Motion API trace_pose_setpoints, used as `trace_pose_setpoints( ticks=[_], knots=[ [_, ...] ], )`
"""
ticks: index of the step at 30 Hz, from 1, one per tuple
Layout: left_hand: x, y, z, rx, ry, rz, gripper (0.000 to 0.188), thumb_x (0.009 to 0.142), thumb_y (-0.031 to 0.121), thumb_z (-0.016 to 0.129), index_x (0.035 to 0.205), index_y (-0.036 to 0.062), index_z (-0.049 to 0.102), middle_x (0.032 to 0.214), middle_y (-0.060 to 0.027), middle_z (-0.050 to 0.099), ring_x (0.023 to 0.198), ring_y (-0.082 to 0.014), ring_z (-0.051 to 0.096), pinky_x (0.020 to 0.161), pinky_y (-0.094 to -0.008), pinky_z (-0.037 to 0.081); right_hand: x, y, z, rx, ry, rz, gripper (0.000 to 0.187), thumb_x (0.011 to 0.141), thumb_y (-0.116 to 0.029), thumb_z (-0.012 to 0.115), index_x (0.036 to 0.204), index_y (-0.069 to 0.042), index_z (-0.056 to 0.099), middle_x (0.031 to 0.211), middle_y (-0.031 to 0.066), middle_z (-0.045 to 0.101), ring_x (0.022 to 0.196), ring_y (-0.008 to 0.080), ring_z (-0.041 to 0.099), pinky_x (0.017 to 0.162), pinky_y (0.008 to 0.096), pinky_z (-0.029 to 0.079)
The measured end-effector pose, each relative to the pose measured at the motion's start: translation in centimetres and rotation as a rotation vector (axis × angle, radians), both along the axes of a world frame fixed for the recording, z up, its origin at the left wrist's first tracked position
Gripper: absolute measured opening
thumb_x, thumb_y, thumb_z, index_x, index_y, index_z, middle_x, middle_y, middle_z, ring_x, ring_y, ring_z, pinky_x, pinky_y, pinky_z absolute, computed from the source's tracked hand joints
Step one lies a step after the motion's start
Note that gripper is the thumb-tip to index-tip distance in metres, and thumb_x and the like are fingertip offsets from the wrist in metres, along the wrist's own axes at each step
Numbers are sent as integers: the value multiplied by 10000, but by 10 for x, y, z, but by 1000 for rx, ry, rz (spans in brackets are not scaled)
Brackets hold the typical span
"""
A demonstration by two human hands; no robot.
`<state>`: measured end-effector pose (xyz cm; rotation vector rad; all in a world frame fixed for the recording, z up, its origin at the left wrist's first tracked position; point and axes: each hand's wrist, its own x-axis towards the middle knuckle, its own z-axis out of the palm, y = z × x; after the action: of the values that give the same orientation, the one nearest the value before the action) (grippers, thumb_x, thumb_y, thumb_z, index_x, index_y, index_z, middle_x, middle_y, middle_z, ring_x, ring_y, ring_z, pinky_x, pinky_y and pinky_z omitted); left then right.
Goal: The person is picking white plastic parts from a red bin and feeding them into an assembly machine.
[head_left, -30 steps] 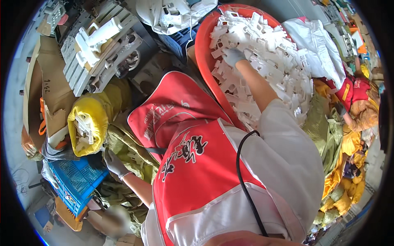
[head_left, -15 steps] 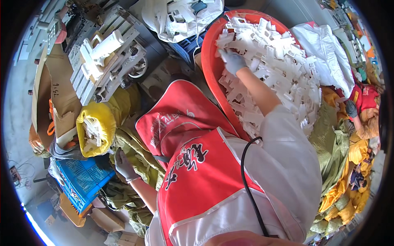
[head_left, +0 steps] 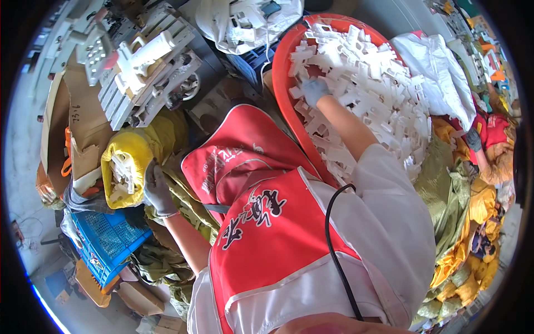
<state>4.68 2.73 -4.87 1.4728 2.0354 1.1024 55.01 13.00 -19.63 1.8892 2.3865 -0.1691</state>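
My right hand (head_left: 315, 91), in a grey glove, reaches into a large red tub (head_left: 282, 67) heaped with white plastic pieces (head_left: 372, 89), many of them shaped like small pistols. Its fingertips are down among the pieces, so whether they grip one is hidden. On the other side, my gloved left hand (head_left: 158, 191) lies against the right side of a yellow woven sack (head_left: 143, 151), fingers stretched out along its rolled rim. More white pieces (head_left: 122, 175) show inside the sack's mouth.
A slatted metal machine (head_left: 125, 100) beyond the sack carries a white gun-shaped piece (head_left: 143, 58). Nearby are a cardboard box (head_left: 86, 111), a blue plastic crate (head_left: 105, 239) and a white sack of parts (head_left: 245, 25). At far right, another person's gloved hand (head_left: 473, 139) shows.
My left hand has moved up from below the yellow sack to its side. My right hand has shifted slightly right and down within the tub of pieces.
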Motion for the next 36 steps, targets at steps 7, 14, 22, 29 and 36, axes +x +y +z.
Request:
trace_pose_setpoints(
  ticks=[7, 14, 22, 29, 36],
  knots=[
    [1, -7, 27, 37, 64, -25, 226, 873, 102, 560, 1044, -30, 626, 1013, -127, 661, 935, -192, 621, 850, -301, 463, -19, 25, -36, -329, -104, -56, 469, 799, -114, 521, 1263, -132, 455, 1140, 134, 577, 1062, 303, 562, 790, 461, 487],
    [27, 62, 121, 352, 454, -190, 211, 845, 85, 581, 1032, 1, 633, 1018, -140, 653, 939, -254, 624, 833, -320, 471, 41, -9, 66, -273, 132, -261, 491, 745, -117, 574, 1225, -71, 482, 1079, 213, 566, 1019, 373, 552, 869, 433, 451],
    [54, 155, 159, 349, 476, -493, 307, 774, 184, 647, 1058, 70, 618, 994, -141, 647, 924, -323, 613, 815, -357, 479, 45, -19, 151, -135, 842, -409, 420, 773, -76, 618, 1180, -69, 513, 989, 71, 586, 820, 167, 564, 734, 291, 462],
    [32, 158, 152, 412, 97, -396, 320, 801, 51, 649, 1110, 0, 584, 1073, -74, 639, 922, -130, 608, 820, -244, 476, -54, 40, 204, 5, 1800, -84, 333, 890, -69, 527, 1218, -36, 480, 1080, 57, 535, 870, 103, 502, 717, 252, 433],
    [-19, 66, 103, 457, 104, -53, 232, 825, 104, 659, 1022, -9, 612, 1002, -86, 657, 858, -134, 624, 770, -263, 489, -182, 98, 275, -260, 1622, 244, 300, 877, -99, 570, 1172, -47, 551, 905, 41, 607, 718, 80, 554, 620, 205, 458]
  ],
)
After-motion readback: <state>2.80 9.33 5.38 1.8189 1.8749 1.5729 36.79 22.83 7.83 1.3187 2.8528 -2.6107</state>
